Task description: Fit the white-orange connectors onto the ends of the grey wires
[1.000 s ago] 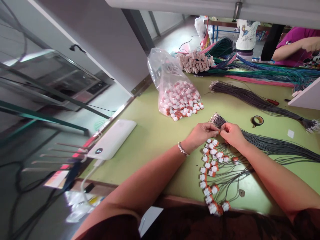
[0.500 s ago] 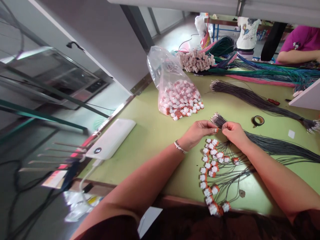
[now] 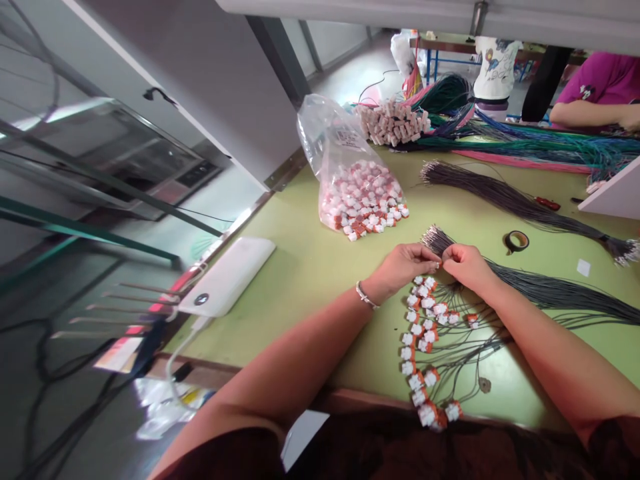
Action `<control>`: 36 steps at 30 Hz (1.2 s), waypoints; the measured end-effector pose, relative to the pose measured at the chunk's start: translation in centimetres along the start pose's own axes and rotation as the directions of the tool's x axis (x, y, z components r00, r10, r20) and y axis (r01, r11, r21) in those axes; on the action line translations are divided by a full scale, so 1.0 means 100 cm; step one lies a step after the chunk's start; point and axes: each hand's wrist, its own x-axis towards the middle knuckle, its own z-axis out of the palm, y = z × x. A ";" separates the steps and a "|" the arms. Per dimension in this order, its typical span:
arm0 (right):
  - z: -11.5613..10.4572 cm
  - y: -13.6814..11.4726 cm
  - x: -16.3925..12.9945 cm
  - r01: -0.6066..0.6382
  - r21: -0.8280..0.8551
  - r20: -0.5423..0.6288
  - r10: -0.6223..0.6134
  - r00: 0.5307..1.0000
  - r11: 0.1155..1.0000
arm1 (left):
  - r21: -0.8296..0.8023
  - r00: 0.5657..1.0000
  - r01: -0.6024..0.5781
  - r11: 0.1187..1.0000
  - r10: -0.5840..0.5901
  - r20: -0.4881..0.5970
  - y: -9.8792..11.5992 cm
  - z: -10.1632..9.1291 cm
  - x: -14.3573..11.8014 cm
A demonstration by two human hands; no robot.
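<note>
Left hand [image 3: 406,268]: thumb and fingers pinch a small white-and-orange connector [image 3: 438,265] over the green tabletop [image 3: 310,280].
Right hand [image 3: 466,268]: fingertips press together just beside it; what they grip is hidden.
Connector's axis: mostly covered by fingertips, its direction cannot be told.
Wired connectors [image 3: 407,353]: roughly twenty, white ends facing left, dark wires trailing right, the lowest at the table's near edge [image 3: 360,400].
Dark wire bundles: two; the nearer [image 3: 550,283] and farther [image 3: 500,193] both slant from upper left to lower right.
Working room: bare tabletop spreads between left forearm and white device [image 3: 230,277].
Supplies: one clear bag [image 3: 345,150] of connectors, one tape roll [image 3: 510,249].
</note>
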 end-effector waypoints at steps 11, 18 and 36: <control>0.004 -0.006 -0.001 0.061 -0.721 -0.072 -0.162 0.984 0.690 | 0.573 0.997 -0.047 0.818 0.074 -0.023 0.012 -0.020 0.002; 0.012 -0.016 -0.014 0.038 -0.854 -0.033 -0.125 0.992 0.520 | 0.898 0.932 -0.246 0.365 0.345 0.115 0.001 -0.026 0.024; 0.003 -0.011 0.001 0.165 -0.689 0.070 -0.161 0.984 0.706 | 0.646 0.961 -0.240 0.724 0.271 0.054 0.017 -0.033 0.017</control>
